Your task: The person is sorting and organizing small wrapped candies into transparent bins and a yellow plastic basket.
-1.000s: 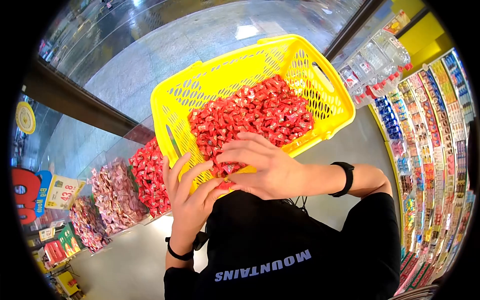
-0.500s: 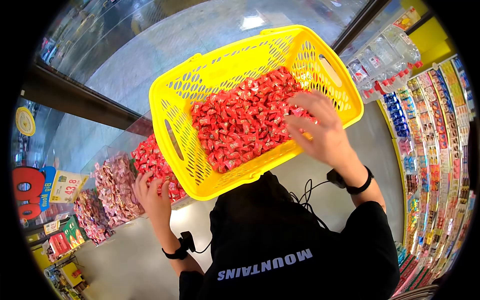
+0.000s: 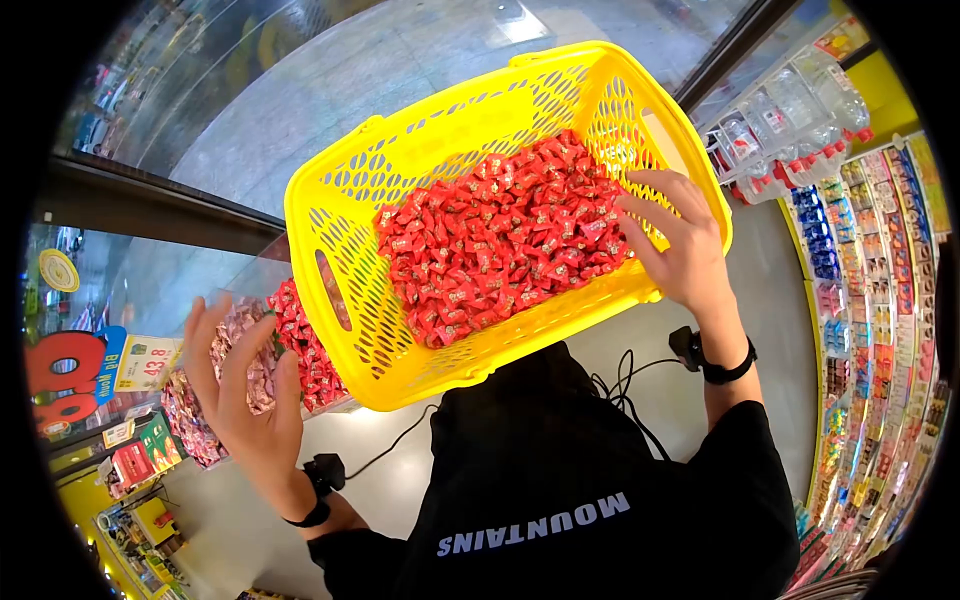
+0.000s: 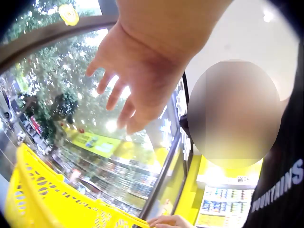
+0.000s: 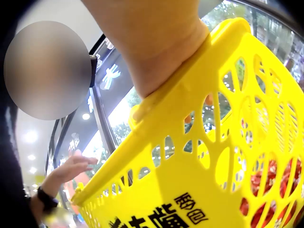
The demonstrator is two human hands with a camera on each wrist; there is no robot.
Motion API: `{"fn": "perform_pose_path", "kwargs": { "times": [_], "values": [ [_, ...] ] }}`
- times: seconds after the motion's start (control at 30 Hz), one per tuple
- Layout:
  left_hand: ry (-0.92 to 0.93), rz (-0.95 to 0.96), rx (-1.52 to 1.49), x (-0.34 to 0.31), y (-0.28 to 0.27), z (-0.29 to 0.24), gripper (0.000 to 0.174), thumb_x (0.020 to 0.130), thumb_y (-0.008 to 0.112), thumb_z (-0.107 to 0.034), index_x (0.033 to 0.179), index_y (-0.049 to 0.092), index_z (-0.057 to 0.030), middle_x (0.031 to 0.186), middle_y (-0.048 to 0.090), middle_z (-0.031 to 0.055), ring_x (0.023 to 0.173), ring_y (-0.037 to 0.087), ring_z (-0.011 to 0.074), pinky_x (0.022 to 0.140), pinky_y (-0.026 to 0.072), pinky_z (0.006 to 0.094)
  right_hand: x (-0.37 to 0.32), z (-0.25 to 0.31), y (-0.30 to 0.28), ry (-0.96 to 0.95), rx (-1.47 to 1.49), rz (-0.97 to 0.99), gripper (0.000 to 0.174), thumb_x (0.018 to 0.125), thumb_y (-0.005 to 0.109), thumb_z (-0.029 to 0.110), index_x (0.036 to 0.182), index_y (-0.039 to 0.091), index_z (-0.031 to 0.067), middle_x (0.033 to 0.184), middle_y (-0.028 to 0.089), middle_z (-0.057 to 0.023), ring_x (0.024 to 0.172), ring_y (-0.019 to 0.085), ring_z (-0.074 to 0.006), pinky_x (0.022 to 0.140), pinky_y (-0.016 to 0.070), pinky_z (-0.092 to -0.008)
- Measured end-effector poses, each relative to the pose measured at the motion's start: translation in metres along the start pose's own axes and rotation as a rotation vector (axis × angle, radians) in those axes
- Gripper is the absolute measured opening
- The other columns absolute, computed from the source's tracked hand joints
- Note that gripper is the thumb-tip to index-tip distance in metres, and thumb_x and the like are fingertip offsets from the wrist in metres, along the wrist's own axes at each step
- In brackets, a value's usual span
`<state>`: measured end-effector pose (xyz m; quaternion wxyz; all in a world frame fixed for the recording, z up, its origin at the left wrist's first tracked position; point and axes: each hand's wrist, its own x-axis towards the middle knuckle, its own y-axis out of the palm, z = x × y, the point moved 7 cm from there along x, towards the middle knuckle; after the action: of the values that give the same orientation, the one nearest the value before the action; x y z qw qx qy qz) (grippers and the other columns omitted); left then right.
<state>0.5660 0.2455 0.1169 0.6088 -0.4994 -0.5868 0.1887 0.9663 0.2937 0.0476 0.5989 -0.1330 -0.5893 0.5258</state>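
Observation:
A yellow shopping basket (image 3: pixel 430 375) with pierced walls holds a heap of red-wrapped candies (image 3: pixel 500 240). My right hand (image 3: pixel 690 250) reaches over the basket's right front rim, its fingers pointing inward above the candies and holding nothing. In the right wrist view the wrist lies right at the rim, and the basket wall hides most of the fingers. Raised to the left of the basket, my left hand (image 3: pixel 250 390) has its fingers spread with nothing in them. The left wrist view shows that hand (image 4: pixel 137 80) in the air, above the basket rim (image 4: pixel 38 166).
Beside the basket on the left are bins of red candies (image 3: pixel 305 355) and pink-wrapped candies (image 3: pixel 245 345), with a price sign (image 3: pixel 148 362). Bottled drinks (image 3: pixel 790 120) stand at the upper right, and a stocked shelf (image 3: pixel 880 300) curves down the right side.
Both hands have parted from over the basket's front left corner. The left moved out left beyond the basket; the right moved to the right rim. A small red piece at the fingers is no longer seen.

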Motion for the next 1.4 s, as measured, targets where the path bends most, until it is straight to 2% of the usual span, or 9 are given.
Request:
{"fn": "perform_pose_path", "kwargs": {
  "times": [0.23,0.3,0.43,0.6,0.73,0.97,1.2,1.33,1.4],
  "values": [
    [0.361,0.275,-0.204,0.134,0.053,-0.114,0.034,0.085,0.08,-0.018,0.118,0.077,-0.0139,0.148,0.059,0.0148,0.147,0.045,0.0414,0.121,0.0334,0.0579,0.001,-0.002,-0.01,-0.013,0.049,-0.052,0.023,0.078,0.081,0.009,0.1,0.077,0.0077,0.118,0.07,-0.0112,0.11,0.068,-0.032,0.097,0.0531,-0.0467],
    [0.402,0.264,-0.436,0.156,0.108,-0.135,0.044,0.086,0.08,-0.018,0.128,0.071,-0.0098,0.152,0.056,0.018,0.146,0.047,0.0408,0.12,0.0374,0.0499,0.003,-0.002,-0.013,0.0,0.067,-0.085,0.024,0.078,0.08,0.009,0.102,0.077,0.0078,0.119,0.07,-0.0113,0.111,0.068,-0.0321,0.1,0.0525,-0.0478],
    [0.393,0.412,-0.557,0.143,0.258,-0.178,0.055,0.09,0.08,-0.028,0.139,0.064,-0.0108,0.149,0.056,0.0206,0.141,0.05,0.0414,0.118,0.0412,0.0491,0.004,-0.012,-0.021,-0.003,0.114,-0.106,0.027,0.075,0.081,0.009,0.102,0.076,0.0077,0.12,0.07,-0.0115,0.114,0.067,-0.0321,0.105,0.051,-0.0507],
    [0.517,0.438,-0.246,0.058,0.382,-0.171,0.073,0.087,0.074,-0.055,0.149,0.058,-0.0207,0.164,0.039,0.0167,0.153,0.025,0.0536,0.114,0.0272,0.0795,-0.007,0.014,-0.005,-0.009,0.144,-0.099,0.026,0.073,0.081,0.01,0.099,0.076,0.0072,0.121,0.069,-0.0118,0.116,0.067,-0.0311,0.106,0.0501,-0.0515],
    [0.498,0.553,-0.192,0.052,0.399,-0.18,0.087,0.079,0.079,-0.058,0.156,0.051,-0.0288,0.169,0.032,0.0144,0.157,0.016,0.0525,0.114,0.0134,0.0864,-0.008,0.003,-0.011,0.024,0.144,-0.054,0.024,0.074,0.082,0.012,0.097,0.076,0.0069,0.121,0.069,-0.0116,0.117,0.066,-0.0305,0.107,0.0486,-0.052],
    [0.393,1.165,0.222,0.063,0.375,-0.128,0.111,0.068,0.084,-0.064,0.162,0.04,-0.0261,0.168,0.036,0.0104,0.159,0.019,0.046,0.123,0.0174,0.075,-0.006,-0.026,-0.025,0.051,0.144,-0.107,0.03,0.075,0.08,0.01,0.105,0.078,0.009,0.124,0.069,-0.0112,0.116,0.067,-0.0321,0.11,0.0457,-0.0542],
    [0.323,1.176,0.317,0.042,0.353,-0.107,0.105,0.071,0.086,-0.063,0.161,0.042,-0.0277,0.171,0.031,0.0065,0.161,0.015,0.0421,0.125,0.0158,0.0728,-0.013,-0.026,-0.033,0.087,0.138,-0.214,0.033,0.073,0.078,0.004,0.106,0.078,0.0078,0.124,0.069,-0.012,0.114,0.068,-0.0316,0.111,0.045,-0.0539],
    [0.341,1.099,0.238,0.042,0.355,-0.105,0.084,0.081,0.084,-0.051,0.154,0.05,-0.0278,0.169,0.033,0.0068,0.159,0.021,0.0436,0.121,0.0221,0.0748,-0.014,-0.03,-0.034,0.114,0.152,-0.22,0.032,0.074,0.077,0.004,0.105,0.078,0.0077,0.124,0.069,-0.0121,0.114,0.068,-0.0312,0.111,0.0454,-0.0535],
    [0.321,1.028,0.162,0.04,0.355,-0.104,0.058,0.092,0.076,-0.045,0.145,0.061,-0.0275,0.169,0.035,0.0061,0.158,0.022,0.0445,0.121,0.0237,0.0753,-0.016,-0.029,-0.033,0.106,0.151,-0.219,0.031,0.074,0.077,0.004,0.105,0.079,0.0078,0.124,0.069,-0.0118,0.114,0.068,-0.0307,0.11,0.0457,-0.0532]
  ]
}}
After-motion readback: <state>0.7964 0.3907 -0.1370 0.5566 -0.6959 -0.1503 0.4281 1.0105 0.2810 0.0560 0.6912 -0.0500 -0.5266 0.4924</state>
